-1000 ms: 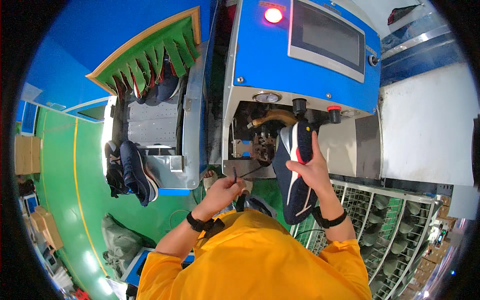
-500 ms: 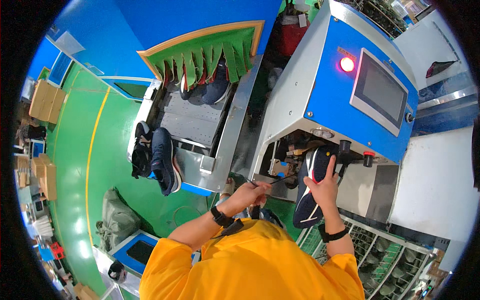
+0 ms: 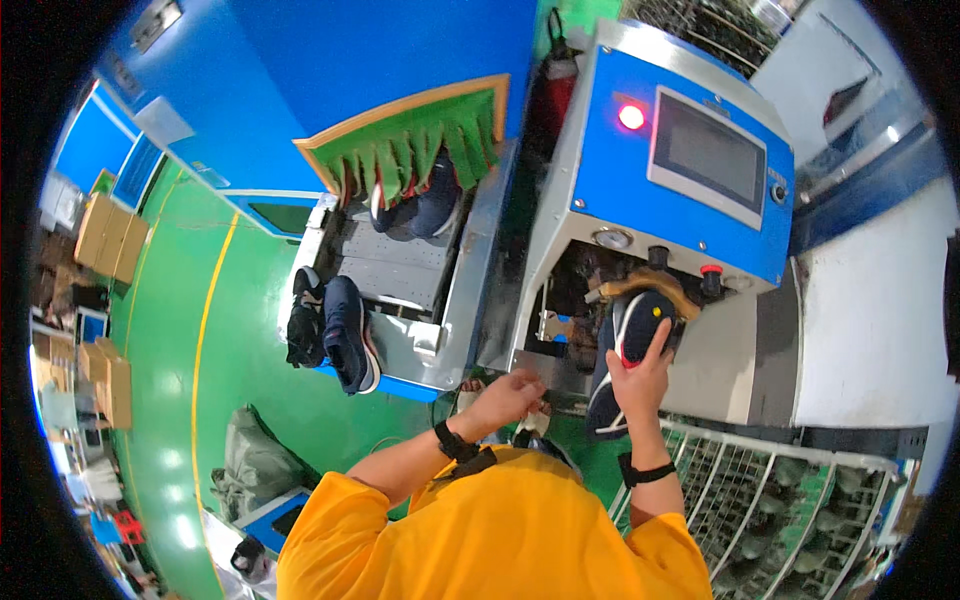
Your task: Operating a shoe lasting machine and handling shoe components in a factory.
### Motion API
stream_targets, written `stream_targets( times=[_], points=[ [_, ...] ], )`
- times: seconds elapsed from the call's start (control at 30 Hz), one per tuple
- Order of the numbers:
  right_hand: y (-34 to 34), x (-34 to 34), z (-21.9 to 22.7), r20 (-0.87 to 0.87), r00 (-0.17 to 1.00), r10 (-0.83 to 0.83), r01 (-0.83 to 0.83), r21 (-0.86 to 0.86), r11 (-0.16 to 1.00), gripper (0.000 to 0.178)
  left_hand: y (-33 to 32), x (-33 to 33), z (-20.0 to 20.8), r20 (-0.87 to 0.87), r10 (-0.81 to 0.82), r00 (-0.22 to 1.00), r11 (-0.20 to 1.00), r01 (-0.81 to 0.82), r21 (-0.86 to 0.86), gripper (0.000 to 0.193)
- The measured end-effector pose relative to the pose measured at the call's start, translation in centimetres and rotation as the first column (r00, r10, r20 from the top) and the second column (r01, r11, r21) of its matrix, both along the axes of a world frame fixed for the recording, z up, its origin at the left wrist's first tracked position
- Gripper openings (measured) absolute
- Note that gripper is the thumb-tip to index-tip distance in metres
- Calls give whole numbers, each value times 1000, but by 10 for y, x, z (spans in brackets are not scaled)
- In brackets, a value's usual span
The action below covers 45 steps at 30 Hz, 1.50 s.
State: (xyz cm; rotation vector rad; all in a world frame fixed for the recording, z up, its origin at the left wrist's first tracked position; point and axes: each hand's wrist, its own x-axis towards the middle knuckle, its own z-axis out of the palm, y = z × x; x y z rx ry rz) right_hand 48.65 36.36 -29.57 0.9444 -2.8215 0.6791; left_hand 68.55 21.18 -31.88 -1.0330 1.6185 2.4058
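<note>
My right hand (image 3: 642,378) grips a dark navy shoe (image 3: 632,340) with white trim, a red patch and a yellow dot, its fingers stretched along one side and the thumb on the other. The shoe's upper end sits against a curved tan pad (image 3: 655,285) in the opening of a blue and white machine (image 3: 690,225). Left of the shoe, apart from it, my left hand (image 3: 512,396) is closed with its fingers curled; what they hold, if anything, is hidden.
A conveyor (image 3: 390,260) with a green fringed curtain (image 3: 410,145) carries navy shoes (image 3: 436,200). More dark shoes (image 3: 347,335) rest on its near end. A wire rack (image 3: 770,500) stands at lower right, and a grey sack (image 3: 258,465) lies on the green floor.
The tan pad now curves round the shoe's upper end. The thin dark rod that stuck out from my left hand toward the machine no longer shows. The whole view has shifted slightly.
</note>
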Motion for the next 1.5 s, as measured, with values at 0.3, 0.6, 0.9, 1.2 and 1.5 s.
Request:
stream_targets(
  times=[0.3,0.6,0.9,1.2,1.5],
  points=[
    [11,31,19,46,998,-31,27,86,996,105,9,9,-11,-56,-210,976,955,193,-225,35],
    [7,52,-27,368,919,-144,350,-589,728,106,29,-171,78,-393,-468,792,248,-310,-918,45],
    [3,81,-30,230,928,-292,326,-130,936,54,52,-176,58,173,-559,811,-44,180,-983,30],
    [99,163,-39,255,900,-355,408,-198,891,90,42,-31,51,-39,-422,906,532,213,-819,66],
    [127,178,41,821,571,30,110,-112,988,83,31,12,-55,-85,-646,759,473,485,736,70]
  ],
)
